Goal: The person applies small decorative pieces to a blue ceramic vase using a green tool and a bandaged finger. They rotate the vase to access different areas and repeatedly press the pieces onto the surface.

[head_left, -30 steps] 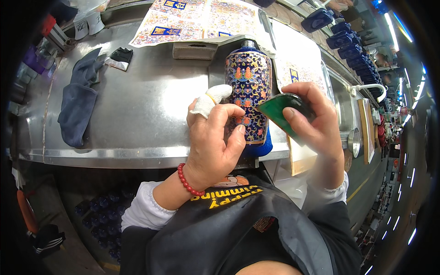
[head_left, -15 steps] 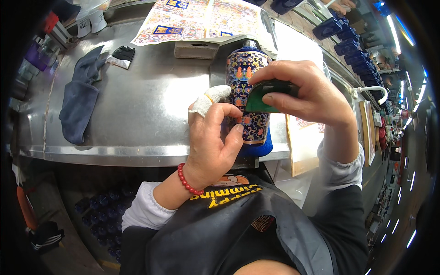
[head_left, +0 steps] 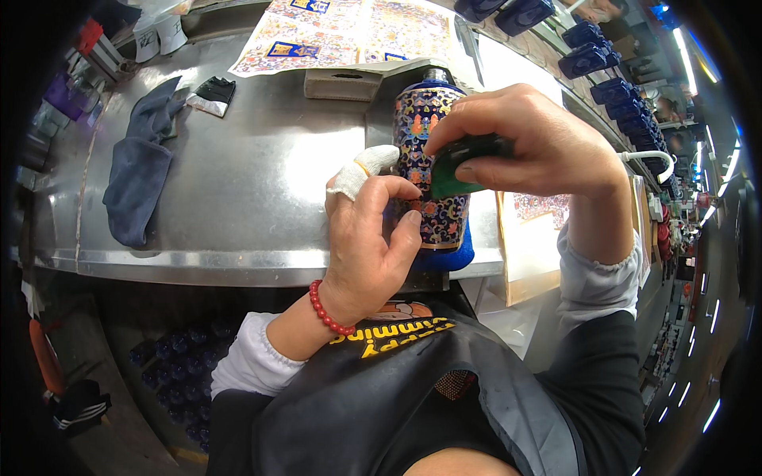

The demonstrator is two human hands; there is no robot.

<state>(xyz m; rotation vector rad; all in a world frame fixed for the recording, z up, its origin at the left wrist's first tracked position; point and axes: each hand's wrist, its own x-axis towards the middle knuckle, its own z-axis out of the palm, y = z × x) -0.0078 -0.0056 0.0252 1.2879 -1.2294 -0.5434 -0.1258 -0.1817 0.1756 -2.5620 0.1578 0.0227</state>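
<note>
While the right hand clenches a dark green pad between thumb and fingers, it presses this pad against the upper side of a patterned vase. The left hand has its grip around the vase from the left, with the fingers curled on its painted wall; one finger wears a white wrap, and a red bead bracelet sits on the wrist. The vase is dark blue with many small coloured ornaments and stands upright on a blue pad at the near edge of the metal desk, a little right of the middle. Far behind it lies a grey block, and beyond that patterned paper sheets. On the left part of the desk lies a dark blue cloth, and near it a small black and white cloth. Right of the vase, a sheet with a printed pattern lies at the desk edge.
</note>
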